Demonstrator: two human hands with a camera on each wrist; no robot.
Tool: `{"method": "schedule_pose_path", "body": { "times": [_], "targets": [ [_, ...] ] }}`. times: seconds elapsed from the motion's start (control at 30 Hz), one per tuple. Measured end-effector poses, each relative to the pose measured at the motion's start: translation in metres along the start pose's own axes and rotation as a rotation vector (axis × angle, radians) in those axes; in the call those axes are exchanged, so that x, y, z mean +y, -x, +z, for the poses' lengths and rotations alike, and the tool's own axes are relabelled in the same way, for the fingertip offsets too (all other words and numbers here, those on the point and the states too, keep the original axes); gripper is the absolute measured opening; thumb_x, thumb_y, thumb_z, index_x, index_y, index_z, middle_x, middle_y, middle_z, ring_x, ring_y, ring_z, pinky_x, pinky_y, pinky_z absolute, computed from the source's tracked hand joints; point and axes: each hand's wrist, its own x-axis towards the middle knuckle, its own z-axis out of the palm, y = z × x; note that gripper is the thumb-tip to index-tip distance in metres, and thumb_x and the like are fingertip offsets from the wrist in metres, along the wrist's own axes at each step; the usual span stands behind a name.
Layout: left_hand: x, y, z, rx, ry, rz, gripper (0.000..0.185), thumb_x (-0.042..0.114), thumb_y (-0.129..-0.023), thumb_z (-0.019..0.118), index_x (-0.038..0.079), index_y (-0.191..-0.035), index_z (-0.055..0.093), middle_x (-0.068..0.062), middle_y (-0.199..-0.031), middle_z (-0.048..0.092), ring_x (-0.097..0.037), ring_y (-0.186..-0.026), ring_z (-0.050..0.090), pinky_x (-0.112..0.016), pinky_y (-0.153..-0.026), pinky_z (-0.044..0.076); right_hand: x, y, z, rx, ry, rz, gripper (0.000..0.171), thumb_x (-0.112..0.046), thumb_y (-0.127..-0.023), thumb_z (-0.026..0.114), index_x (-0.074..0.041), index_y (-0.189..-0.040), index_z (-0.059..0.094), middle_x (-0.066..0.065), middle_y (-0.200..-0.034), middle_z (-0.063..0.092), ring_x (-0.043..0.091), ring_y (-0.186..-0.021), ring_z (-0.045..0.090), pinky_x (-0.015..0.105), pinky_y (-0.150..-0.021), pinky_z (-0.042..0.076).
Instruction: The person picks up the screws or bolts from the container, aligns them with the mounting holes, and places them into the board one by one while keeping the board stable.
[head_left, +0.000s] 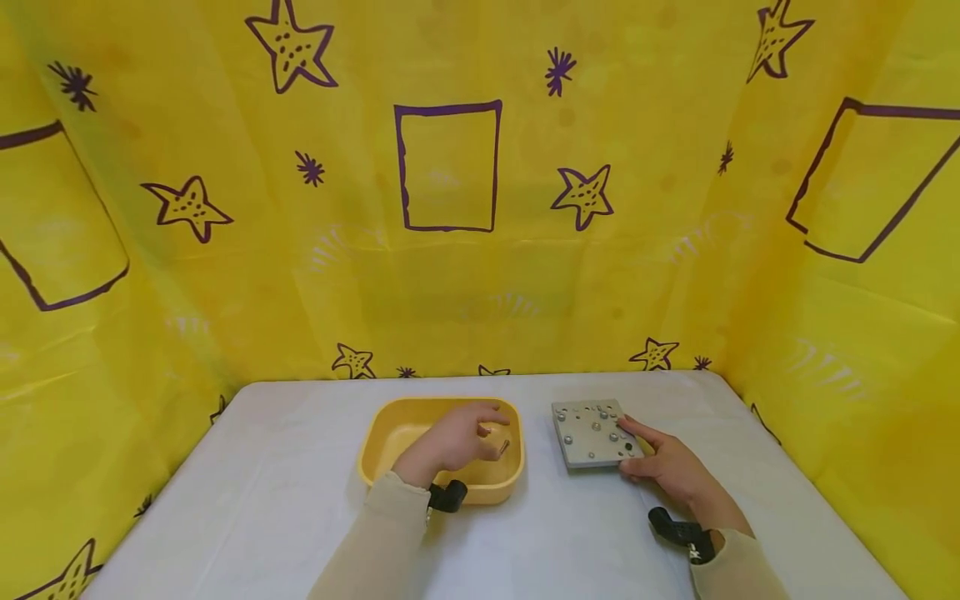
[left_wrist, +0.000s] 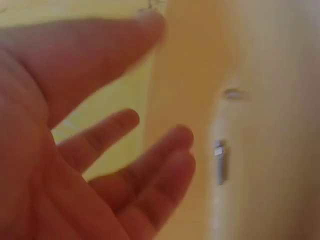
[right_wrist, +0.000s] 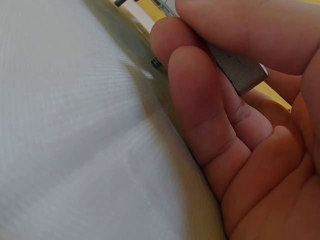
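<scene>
Grey square metal plate point(head_left: 594, 432) is laid on the white table, tilted, studded with several screws, its near right corner gripped. Yellow rounded tray point(head_left: 390, 433) is set just to its left, apart from it. A small screw point(head_left: 504, 448) is seen inside the tray, near its right wall.

The head camera looked down from above the fingers, while both wrist cameras sat right beside them.

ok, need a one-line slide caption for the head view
Left hand reaches into yellow tray of screws; right hand grips grey metal plate on white table.
</scene>
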Motion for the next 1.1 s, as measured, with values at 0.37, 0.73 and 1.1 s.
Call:
{"method": "schedule_pose_path", "body": {
  "times": [0.37, 0.73, 1.1],
  "targets": [
    [-0.029, -0.015, 0.033, 0.024, -0.104, 0.019, 0.034, 0.003, -0.085, 0.073, 0.014, -0.118, 0.073, -0.006, -0.139, 0.056, -0.028, -0.131, 0.047, -0.042, -0.108, 0.037, -0.001, 0.003, -0.001, -0.018, -0.028, -0.032, 0.087, -0.024, -0.077, 0.086, -0.014, -0.152, 0.043, 0.008, -0.162, 0.024, 0.036, -0.141, 0.020, 0.060, -0.111, 0.012],
    [-0.036, -0.021, 0.038, 0.016, -0.233, 0.065, 0.026, 0.002, -0.093, 0.064, 0.008, -0.116, 0.074, -0.004, -0.126, 0.066, -0.024, -0.124, 0.055, -0.038, -0.105, 0.040, -0.001, 0.003, 0.000, -0.018, -0.014, -0.028, 0.086, -0.025, -0.077, 0.086, -0.015, -0.152, 0.044, 0.008, -0.161, 0.024, 0.038, -0.146, 0.015, 0.064, -0.111, 0.005],
    [-0.033, -0.021, 0.039, 0.012, -0.440, 0.152, 0.026, 0.002, -0.095, 0.062, 0.007, -0.118, 0.073, -0.008, -0.129, 0.062, -0.026, -0.121, 0.057, -0.034, -0.104, 0.040, -0.002, 0.003, -0.001, -0.023, -0.050, -0.029, 0.087, -0.024, -0.077, 0.086, -0.012, -0.152, 0.043, 0.008, -0.162, 0.022, 0.037, -0.147, 0.011, 0.059, -0.112, 0.008]
  ]
}}
